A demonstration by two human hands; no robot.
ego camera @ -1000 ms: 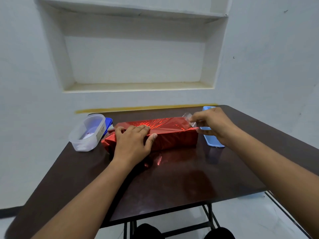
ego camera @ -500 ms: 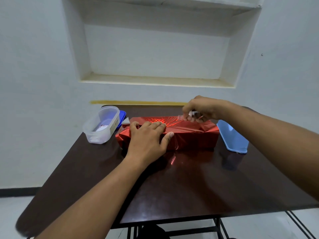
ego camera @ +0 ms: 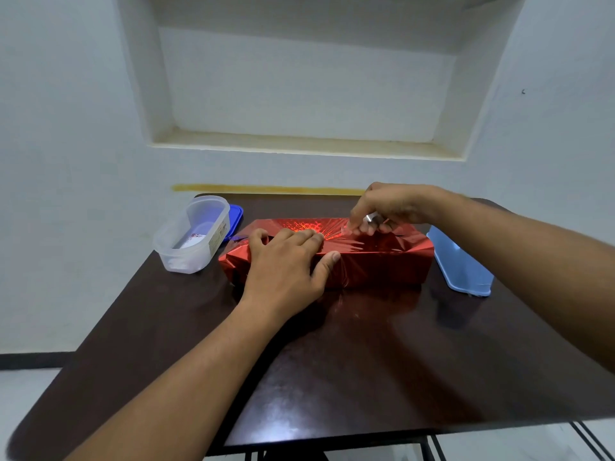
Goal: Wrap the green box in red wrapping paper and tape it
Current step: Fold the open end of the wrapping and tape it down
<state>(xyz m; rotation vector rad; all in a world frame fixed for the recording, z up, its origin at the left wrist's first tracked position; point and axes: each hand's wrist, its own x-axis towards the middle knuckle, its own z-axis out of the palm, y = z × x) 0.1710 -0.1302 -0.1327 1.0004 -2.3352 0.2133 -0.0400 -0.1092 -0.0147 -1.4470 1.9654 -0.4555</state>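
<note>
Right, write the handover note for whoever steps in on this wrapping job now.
Left hand: flat on the wrapped box, pinning the paper.
Right hand: pinching a piece of clear tape over the top seam.
Box: mid-table, covered in red paper; clear tub to its left, light blue lid to its right.
Done: paper wrapped round.
Left: press the tape down; left end looks crumpled and loose.

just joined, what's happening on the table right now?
A person is wrapping a box in shiny red paper on a dark table. The left hand lies flat on top, pinning the paper down. The right hand pinches what looks like a clear strip of tape at the top seam. The box itself is fully covered. A clear plastic tub stands to the left, a light blue lid to the right.
</note>
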